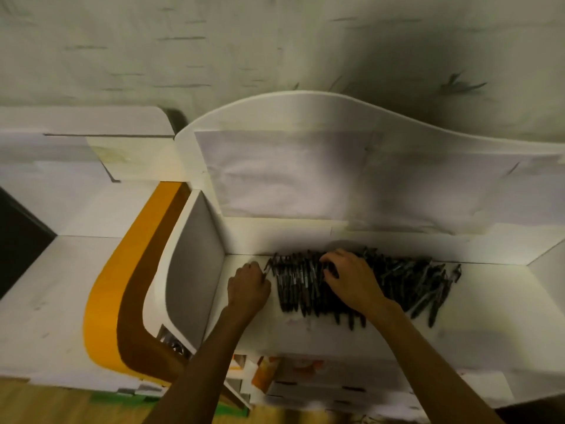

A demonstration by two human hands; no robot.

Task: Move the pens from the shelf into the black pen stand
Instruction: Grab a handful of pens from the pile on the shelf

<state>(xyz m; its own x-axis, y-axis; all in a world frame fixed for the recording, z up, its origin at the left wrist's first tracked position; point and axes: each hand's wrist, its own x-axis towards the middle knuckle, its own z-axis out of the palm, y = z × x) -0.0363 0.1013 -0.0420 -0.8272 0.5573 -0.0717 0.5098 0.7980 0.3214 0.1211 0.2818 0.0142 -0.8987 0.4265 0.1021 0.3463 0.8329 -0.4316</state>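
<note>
A heap of several black pens (406,280) lies across the white shelf (489,304), against its back wall. My right hand (351,280) rests on top of the heap with its fingers curled down into the pens. My left hand (249,287) is at the heap's left end, fingers curled; it seems to pinch the tip of the leftmost pen (269,266). The black pen stand is not in view.
A white upright divider (195,270) closes the shelf on the left, close to my left hand. Beyond it runs an orange and brown curved panel (128,301). The shelf's right side wall (547,270) stands past the pens. Below the shelf edge are papers and boxes (305,381).
</note>
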